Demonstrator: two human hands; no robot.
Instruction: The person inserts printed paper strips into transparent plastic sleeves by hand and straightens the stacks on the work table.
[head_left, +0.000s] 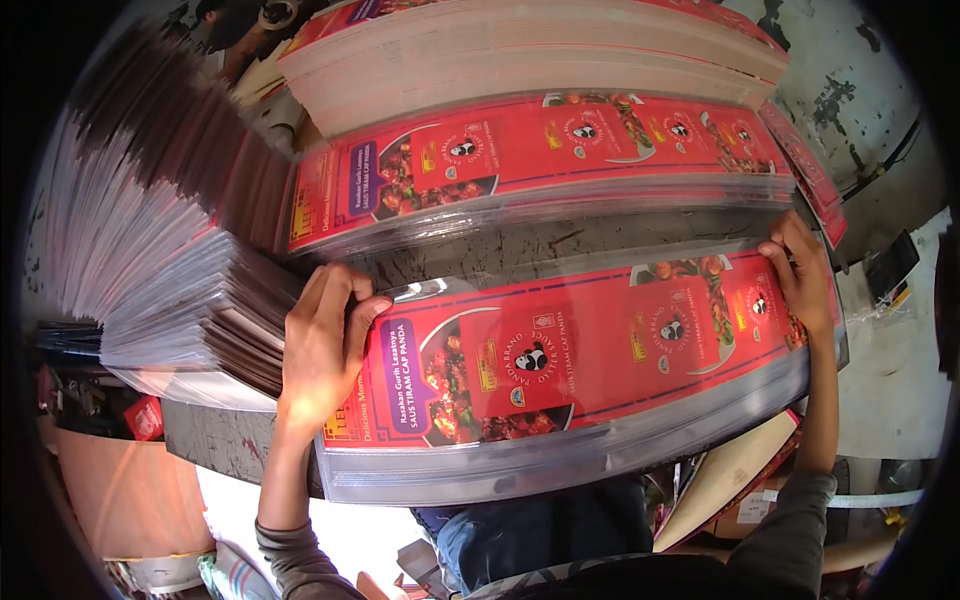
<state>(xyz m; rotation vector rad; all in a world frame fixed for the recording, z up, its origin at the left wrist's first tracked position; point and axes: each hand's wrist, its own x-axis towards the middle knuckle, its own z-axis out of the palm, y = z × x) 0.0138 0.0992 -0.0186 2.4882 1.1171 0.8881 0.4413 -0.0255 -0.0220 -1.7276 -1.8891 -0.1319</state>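
Note:
A stack of long red printed sheets in clear plastic sleeves (600,350) lies along the near edge of the dark table. At its left end, my left hand (325,340) has its thumb and fingers bent together at the sleeve's upper corner. My right hand (800,265) pinches the upper right corner of the same stack's top sleeve. Behind it lies a second sleeved red stack (520,170), and neither hand touches that one.
A tall stack of loose sheets (535,60) stands at the back. On the left rises a high, fanned pile of plastic sleeves (170,260). A dark phone-like object (892,265) is at the right. The scratched tabletop (560,235) shows between the two red stacks.

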